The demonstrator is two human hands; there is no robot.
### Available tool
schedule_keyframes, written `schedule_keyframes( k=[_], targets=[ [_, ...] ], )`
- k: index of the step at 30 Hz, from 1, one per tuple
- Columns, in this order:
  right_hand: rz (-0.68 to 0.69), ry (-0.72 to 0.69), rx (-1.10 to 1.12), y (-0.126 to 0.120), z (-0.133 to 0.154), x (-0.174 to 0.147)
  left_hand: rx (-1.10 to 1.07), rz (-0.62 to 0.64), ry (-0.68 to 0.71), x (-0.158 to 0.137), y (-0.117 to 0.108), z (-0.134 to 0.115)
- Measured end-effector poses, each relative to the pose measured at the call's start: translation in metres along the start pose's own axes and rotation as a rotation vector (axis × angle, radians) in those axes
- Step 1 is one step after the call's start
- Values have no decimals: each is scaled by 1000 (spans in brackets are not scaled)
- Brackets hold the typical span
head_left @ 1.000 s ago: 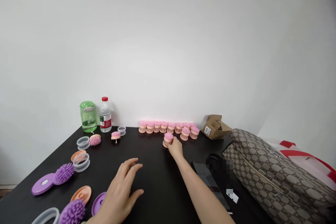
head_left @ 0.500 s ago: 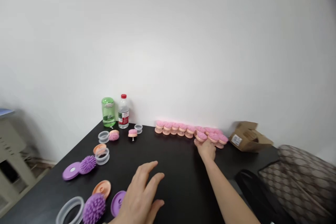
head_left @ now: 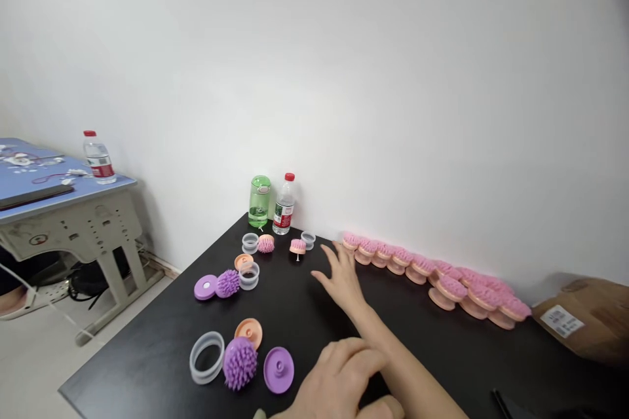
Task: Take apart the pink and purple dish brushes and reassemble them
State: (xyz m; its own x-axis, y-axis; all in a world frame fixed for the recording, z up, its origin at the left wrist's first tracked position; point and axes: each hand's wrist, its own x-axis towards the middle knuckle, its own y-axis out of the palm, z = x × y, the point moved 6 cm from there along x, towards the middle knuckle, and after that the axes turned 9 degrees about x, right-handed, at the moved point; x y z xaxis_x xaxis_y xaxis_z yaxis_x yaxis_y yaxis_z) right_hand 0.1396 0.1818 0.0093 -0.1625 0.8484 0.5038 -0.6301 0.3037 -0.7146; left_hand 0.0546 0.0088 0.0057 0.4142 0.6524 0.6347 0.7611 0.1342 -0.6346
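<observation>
My right hand [head_left: 341,278] reaches over the table with fingers spread and nothing in it. Just left of its fingertips lies a small pink bristled brush head [head_left: 297,246] with a white peg below, beside a clear ring [head_left: 308,240]. Close to the camera, my left hand [head_left: 344,376] hovers with bent fingers and thumb apart, holding nothing visible. Nearest to it are a purple disc [head_left: 278,370], a purple bristled brush head [head_left: 240,363], an orange disc [head_left: 249,332] and a larger clear ring [head_left: 207,358]. Pink-topped round brushes [head_left: 400,260] stand in a row along the wall.
Another purple bristled head [head_left: 228,283], a purple cap [head_left: 205,287] and more rings lie at the left. A green bottle [head_left: 259,201] and a water bottle [head_left: 284,205] stand by the wall. A cardboard box [head_left: 584,317] is at right, a blue desk [head_left: 73,173] far left.
My right hand has let go of a pink brush at the row and moved left, fingers spread. My left hand's fingers have bent more. The view has turned left.
</observation>
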Motion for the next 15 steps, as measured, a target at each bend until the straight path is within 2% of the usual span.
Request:
schedule_keyframes(
  k=[5, 9, 10, 12, 13, 15],
  targets=[
    [168, 65, -5, 51, 29, 52, -14, -6, -139, 0, 8, 12],
    [209, 102, -2, 58, 36, 54, 94, -102, -301, 4, -2, 16],
    [208, 96, 7, 54, 37, 48, 116, -120, -260, 6, -7, 13],
    [202, 72, 36, 42, 39, 28, 156, -57, 79, 11, -13, -6],
    [201, 56, 59, 34, 40, 16, 160, -52, 153, 11, -20, -11],
    [197, 11, 120, 13, 41, -14, 180, -81, 182, 14, -37, -14]
  ],
)
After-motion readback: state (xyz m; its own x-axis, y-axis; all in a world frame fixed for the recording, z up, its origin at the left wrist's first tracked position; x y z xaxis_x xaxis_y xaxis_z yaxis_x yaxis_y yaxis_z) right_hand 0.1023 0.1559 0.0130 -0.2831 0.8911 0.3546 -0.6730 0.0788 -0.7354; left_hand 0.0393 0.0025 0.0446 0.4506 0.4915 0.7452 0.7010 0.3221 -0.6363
